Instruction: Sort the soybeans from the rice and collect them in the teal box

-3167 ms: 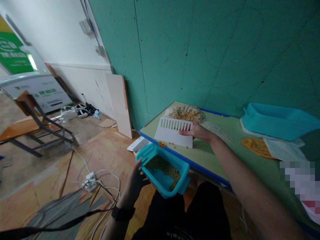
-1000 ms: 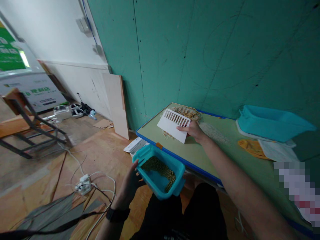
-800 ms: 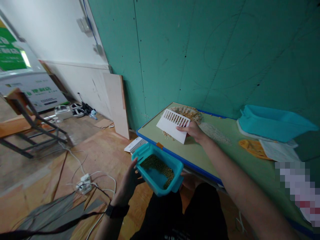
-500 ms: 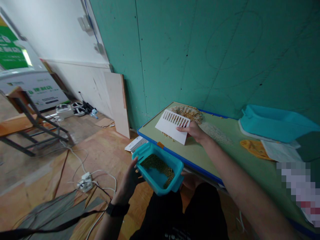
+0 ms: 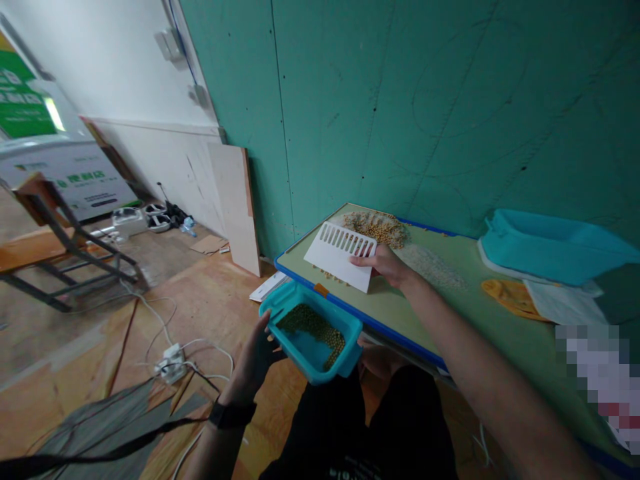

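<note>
My left hand grips the left end of a turquoise plastic bin, held below the table's near edge. Green beans and some yellowish beans lie inside it. In my right hand is a white slotted scraper, its slots toward the wall and its plain edge toward me. A few yellow soybeans show along that plain edge on the tabletop. Behind the scraper lies a pile of soybeans mixed with pale grains. White grains spread to its right.
At the table's right stands a larger turquoise bin, near an orange cloth and a white cloth. A green wall rises behind the table. On the floor at left are a power strip, cables and a wooden chair.
The scraper in my right hand has shifted slightly left and toward the near edge, with soybeans along it. The bin in my left hand has moved slightly up and left.
</note>
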Tool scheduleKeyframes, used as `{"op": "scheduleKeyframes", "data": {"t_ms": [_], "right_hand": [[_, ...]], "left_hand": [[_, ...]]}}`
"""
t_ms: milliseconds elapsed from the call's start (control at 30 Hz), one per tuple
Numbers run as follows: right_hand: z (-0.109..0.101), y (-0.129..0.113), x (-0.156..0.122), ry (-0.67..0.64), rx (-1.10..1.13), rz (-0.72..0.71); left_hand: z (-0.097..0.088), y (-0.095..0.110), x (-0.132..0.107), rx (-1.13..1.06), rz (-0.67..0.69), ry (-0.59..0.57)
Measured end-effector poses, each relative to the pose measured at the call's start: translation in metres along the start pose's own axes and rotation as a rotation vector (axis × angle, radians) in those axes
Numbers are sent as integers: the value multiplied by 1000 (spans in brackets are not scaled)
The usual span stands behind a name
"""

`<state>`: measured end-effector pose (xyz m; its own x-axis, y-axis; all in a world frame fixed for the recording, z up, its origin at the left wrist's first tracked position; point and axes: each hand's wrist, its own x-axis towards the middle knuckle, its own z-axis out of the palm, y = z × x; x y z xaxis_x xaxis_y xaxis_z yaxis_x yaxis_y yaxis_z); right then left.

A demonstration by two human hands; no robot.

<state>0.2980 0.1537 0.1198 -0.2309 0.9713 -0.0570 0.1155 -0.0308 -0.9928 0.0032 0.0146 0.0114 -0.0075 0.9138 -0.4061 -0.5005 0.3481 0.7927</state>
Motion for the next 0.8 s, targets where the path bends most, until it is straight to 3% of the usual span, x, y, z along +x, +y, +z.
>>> {"op": "scheduleKeyframes", "data": {"t_ms": [800], "right_hand": [[0,2,-2,-84,-11,19]], "left_hand": [[-4,7,0,-7,1,13]]}}
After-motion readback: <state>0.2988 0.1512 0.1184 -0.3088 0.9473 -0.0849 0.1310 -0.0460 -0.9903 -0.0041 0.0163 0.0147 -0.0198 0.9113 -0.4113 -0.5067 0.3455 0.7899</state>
